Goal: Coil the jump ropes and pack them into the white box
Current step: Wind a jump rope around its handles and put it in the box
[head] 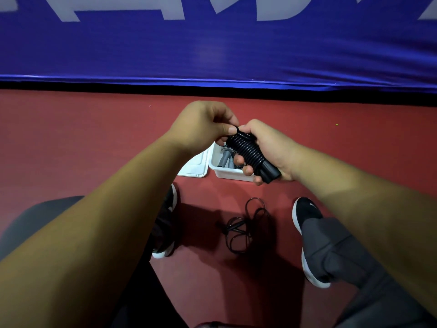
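I am looking at big white letters on the blue banner [212, 50], but they are running off the top edge, so I am not reading any word; my right shoe [305, 212] is showing a small white swoosh mark.

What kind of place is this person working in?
Probably an indoor sports hall or court: a red sports floor, a blue banner with large white letters along its edge, a loose jump rope on the floor and a coiled jump rope held by the person.
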### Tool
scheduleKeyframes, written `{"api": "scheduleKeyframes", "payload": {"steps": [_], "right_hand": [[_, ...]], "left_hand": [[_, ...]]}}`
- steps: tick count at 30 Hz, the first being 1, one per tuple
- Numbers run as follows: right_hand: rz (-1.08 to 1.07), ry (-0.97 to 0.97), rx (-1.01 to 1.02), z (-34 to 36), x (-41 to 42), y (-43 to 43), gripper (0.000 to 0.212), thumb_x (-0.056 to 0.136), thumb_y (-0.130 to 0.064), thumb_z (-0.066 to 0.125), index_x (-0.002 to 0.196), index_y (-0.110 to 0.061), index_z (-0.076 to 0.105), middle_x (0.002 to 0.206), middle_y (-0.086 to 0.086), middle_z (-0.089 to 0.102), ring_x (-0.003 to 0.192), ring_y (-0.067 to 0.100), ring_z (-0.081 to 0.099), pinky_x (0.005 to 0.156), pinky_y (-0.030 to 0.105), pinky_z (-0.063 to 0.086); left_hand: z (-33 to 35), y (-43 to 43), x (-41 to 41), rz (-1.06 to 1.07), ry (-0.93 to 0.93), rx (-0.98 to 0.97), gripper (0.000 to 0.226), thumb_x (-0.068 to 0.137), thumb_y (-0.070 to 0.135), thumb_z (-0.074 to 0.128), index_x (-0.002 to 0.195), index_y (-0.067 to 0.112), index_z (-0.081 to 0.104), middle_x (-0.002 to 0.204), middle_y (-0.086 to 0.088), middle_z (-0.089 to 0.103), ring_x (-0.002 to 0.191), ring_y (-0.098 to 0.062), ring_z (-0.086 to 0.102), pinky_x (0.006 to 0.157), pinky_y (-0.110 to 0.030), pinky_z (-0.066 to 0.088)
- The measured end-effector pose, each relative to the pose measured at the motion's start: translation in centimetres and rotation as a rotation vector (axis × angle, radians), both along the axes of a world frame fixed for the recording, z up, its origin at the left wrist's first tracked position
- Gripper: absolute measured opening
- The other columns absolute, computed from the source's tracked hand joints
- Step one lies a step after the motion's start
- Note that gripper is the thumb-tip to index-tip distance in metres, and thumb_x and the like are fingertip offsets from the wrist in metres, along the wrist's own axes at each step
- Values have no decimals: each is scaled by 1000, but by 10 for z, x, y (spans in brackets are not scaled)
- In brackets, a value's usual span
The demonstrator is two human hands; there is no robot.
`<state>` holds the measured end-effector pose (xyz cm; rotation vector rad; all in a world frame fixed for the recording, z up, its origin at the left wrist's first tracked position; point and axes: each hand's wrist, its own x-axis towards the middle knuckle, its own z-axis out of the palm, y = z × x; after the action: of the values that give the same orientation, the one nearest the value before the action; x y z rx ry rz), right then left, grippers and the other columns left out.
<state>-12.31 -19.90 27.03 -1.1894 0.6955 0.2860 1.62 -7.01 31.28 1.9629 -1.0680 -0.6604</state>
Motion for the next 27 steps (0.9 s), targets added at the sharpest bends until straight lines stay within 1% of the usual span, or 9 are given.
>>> {"api": "scheduleKeyframes", "payload": {"steps": [6, 10, 12, 14, 17, 19, 22, 25, 27], "right_hand": [[-7, 13, 47, -3, -1, -3, 46, 94, -57, 51, 122, -22, 60, 78, 4, 57, 56, 20, 49, 53, 27, 38], [11, 19, 54, -3, -4, -4, 37, 98, -56, 48, 120, -28, 60, 76, 3, 55, 56, 18, 46, 53, 26, 38], [25, 15, 75, -1, -5, -6, 32, 99, -55, 48, 117, -31, 58, 75, 2, 53, 56, 17, 44, 52, 24, 37], [40, 22, 73, 0, -6, -7, 34, 99, -55, 47, 115, -28, 57, 75, 1, 52, 56, 16, 43, 51, 24, 36], [63, 30, 75, 0, -7, -8, 36, 101, -55, 46, 115, -23, 55, 75, 0, 51, 55, 15, 43, 48, 23, 35], [72, 26, 95, -1, -7, -7, 36, 101, -55, 47, 113, -22, 55, 75, 0, 51, 55, 15, 43, 47, 23, 35], [48, 5, 131, 0, -6, -8, 35, 100, -55, 51, 109, -22, 56, 76, 0, 51, 54, 15, 42, 46, 23, 35], [52, -49, 132, 2, -4, -12, 34, 102, -55, 51, 107, -22, 56, 76, 2, 51, 54, 16, 42, 46, 24, 36], [80, -68, 84, 2, -3, -12, 34, 103, -54, 50, 108, -21, 56, 76, 3, 51, 55, 17, 42, 48, 25, 37]], "left_hand": [[-9, -2, -4, 87, -2, -30, 13, 91, -1, 75, 95, 10, 79, 74, -4, 73, 61, -5, 64, 60, -18, 53], [-16, -3, -5, 162, 74, -64, 19, 86, -4, 80, 90, 13, 74, 76, -7, 73, 62, -12, 66, 65, -28, 59], [-17, -2, -5, 203, 135, -85, 23, 83, -4, 82, 89, 15, 72, 80, -8, 74, 68, -20, 71, 70, -35, 63], [-16, -2, -7, 242, 180, -97, 25, 80, -5, 84, 88, 15, 71, 82, -10, 77, 76, -26, 76, 78, -41, 66], [-14, -1, -10, 256, 240, -99, 26, 78, -9, 82, 86, 14, 71, 80, -9, 77, 78, -26, 77, 84, -46, 65], [-11, -1, -10, 229, 264, -96, 24, 80, -10, 78, 87, 12, 71, 80, -9, 76, 75, -22, 73, 84, -44, 65], [-5, 0, -6, 205, 351, -105, 20, 86, -8, 73, 91, 10, 71, 88, -10, 78, 77, -17, 71, 73, -35, 62], [-3, 3, 2, 200, 474, -69, 16, 90, 3, 76, 97, 16, 71, 99, -6, 80, 78, -13, 71, 60, -24, 54], [-6, 4, 7, 220, 547, -46, 15, 90, 7, 80, 98, 17, 71, 96, -6, 78, 74, -13, 69, 58, -23, 51]]}}
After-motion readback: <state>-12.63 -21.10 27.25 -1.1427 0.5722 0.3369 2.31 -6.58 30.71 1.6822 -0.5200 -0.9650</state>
